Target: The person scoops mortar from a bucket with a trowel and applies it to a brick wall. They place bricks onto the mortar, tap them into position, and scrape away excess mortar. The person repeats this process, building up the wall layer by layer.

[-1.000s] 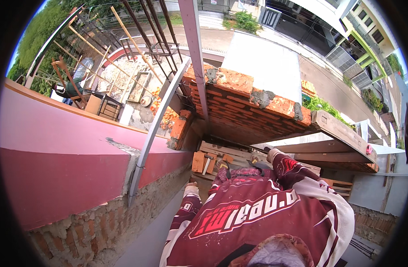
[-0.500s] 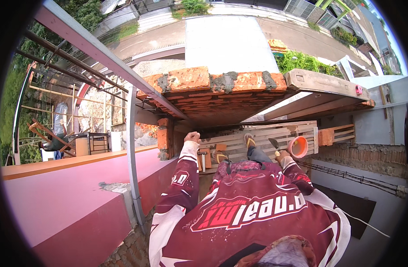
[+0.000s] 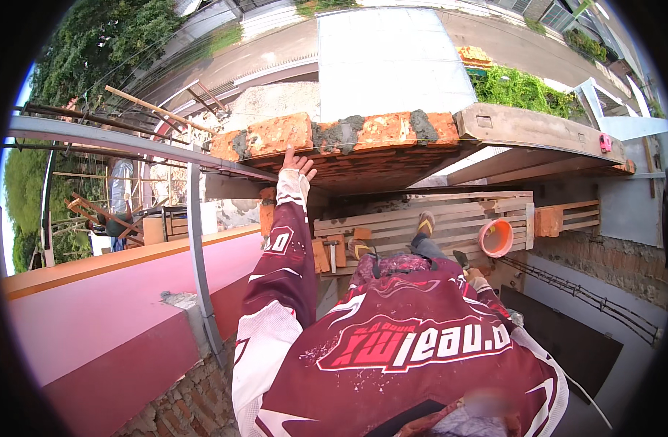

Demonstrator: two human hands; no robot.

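Observation:
My left hand (image 3: 297,164) is stretched forward to the brick wall, its fingers apart. The fingertips are at the near edge of the top course, by an orange brick (image 3: 279,135); whether they press on it I cannot tell. Grey mortar (image 3: 339,135) fills the gap between this brick and another brick (image 3: 388,132) to its right. A thin string runs along the course. Close to my right thigh, my right hand (image 3: 476,277) grips a trowel (image 3: 461,258) with a dark blade and a pale handle. Part of that hand is hidden by the sleeve and shirt.
An orange bucket (image 3: 496,238) stands on the slatted wooden platform (image 3: 443,209) under my feet. Loose bricks (image 3: 336,247) lie left of my feet. A wooden beam (image 3: 538,135) continues the wall rightward. A metal frame (image 3: 130,138) crosses at left above a pink ledge (image 3: 115,313).
My left hand has gone from a closed fist lower down to open fingers at the wall top. My right hand has drawn back towards my body with the trowel. The view has shifted slightly.

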